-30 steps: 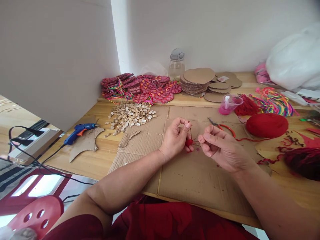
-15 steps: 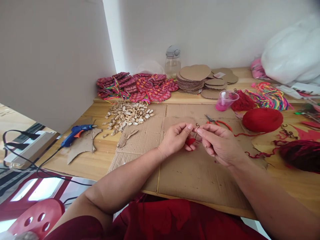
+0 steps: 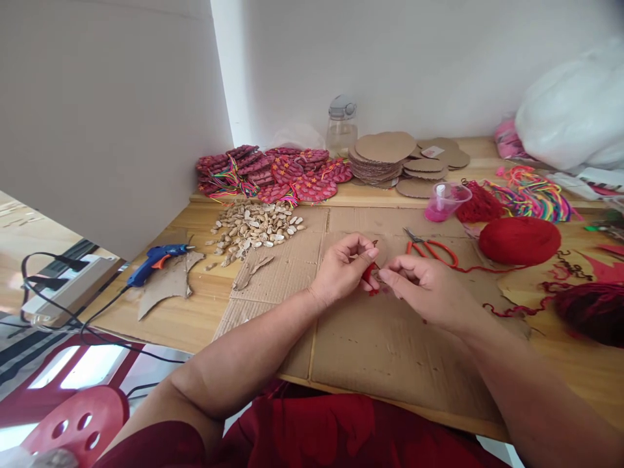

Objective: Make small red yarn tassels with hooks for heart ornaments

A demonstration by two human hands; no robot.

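One small red piece [image 3: 369, 274] sits in the left hand's [image 3: 345, 266] pinching grip, above the cardboard sheet [image 3: 375, 351] on the wooden surface [image 3: 209, 289]; its long axis seems to run near to far, though fingers hide part. A dark strand's [image 3: 376, 242] curled tip points far. The right hand [image 3: 429, 286] is just right; whether its grip is grasping anything, I cannot tell. Orange-handled pliers [image 3: 419, 240] lie beyond.

A short, dark maroon fabric sleeve [image 3: 158, 445] ends near the left elbow [image 3: 190, 393]; the red cloth garment [image 3: 316, 429] looks unevenly dark, perhaps from shadow.
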